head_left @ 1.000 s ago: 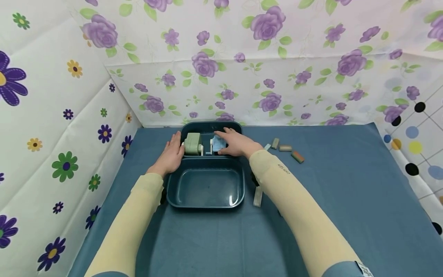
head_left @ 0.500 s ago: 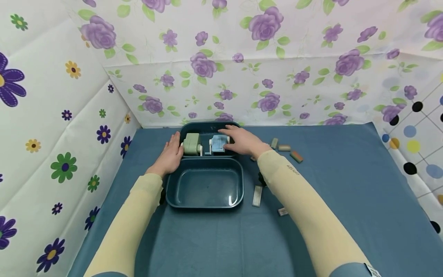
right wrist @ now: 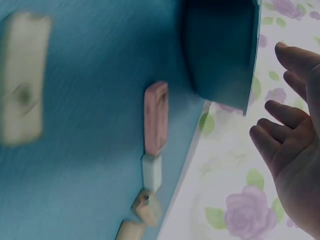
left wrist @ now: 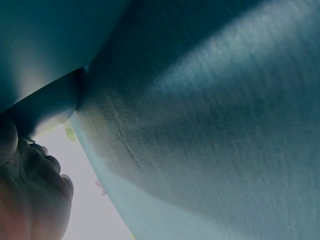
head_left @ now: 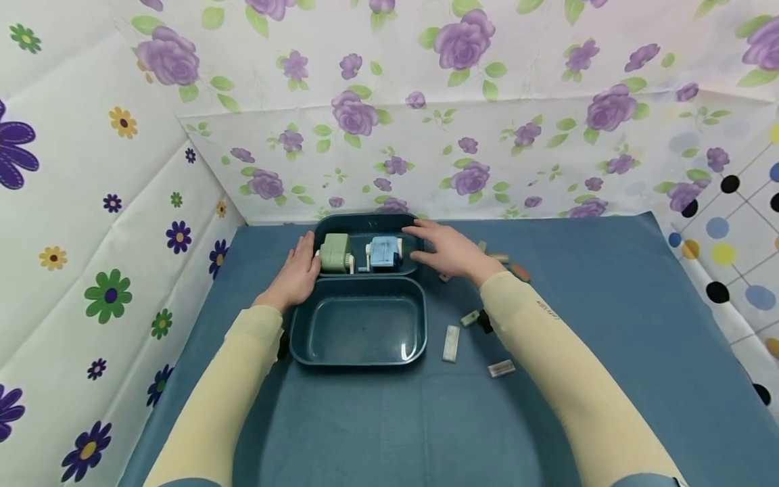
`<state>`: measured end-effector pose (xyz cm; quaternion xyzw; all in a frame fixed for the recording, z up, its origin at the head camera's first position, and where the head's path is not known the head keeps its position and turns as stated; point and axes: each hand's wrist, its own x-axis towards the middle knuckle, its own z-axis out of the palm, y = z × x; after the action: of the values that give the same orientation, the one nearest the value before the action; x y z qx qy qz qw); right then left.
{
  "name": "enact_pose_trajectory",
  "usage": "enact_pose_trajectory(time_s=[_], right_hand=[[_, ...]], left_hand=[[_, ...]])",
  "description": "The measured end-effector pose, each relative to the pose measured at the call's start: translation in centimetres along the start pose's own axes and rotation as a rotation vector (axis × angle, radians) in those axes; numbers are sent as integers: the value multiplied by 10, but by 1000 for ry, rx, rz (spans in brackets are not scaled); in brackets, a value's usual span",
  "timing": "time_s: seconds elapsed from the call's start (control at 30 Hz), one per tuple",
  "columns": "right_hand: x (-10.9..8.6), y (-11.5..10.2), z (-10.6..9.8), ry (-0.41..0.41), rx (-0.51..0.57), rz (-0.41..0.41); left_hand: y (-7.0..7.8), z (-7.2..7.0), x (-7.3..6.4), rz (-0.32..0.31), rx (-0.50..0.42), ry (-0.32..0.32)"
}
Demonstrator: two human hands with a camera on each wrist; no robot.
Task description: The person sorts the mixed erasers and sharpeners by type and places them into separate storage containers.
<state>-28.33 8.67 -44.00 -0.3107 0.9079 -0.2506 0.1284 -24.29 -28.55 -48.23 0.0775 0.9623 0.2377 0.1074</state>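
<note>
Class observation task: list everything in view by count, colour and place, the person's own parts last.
Near tray: one, dark teal, centre front.
Far tray: one, dark teal, just behind it.
Green crank device: one, green and white, far tray, left.
Blue crank device: one, mainly blue, far tray, right of the green.
Small blocks: at least seven, white, tan, pink and orange-brown, right of the trays.
Dark objects: two, black, one beside each sleeve, identity unclear.
Cloth: one, blue, under the trays.
Patterned sheets: three, white with flowers or dots, back, left and right.
Sleeves: two, cream, on the forearms.
Left hand: one, bare, at the far tray's left side.
Right hand: one, bare, near the far tray's right end.
</note>
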Motion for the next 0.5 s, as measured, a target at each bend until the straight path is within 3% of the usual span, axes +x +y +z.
enact_pose_trajectory(time_s=[0.5], right_hand=[[-62, 38, 4, 92, 22, -17]], left_hand=[[1, -2, 1, 21, -3, 4]])
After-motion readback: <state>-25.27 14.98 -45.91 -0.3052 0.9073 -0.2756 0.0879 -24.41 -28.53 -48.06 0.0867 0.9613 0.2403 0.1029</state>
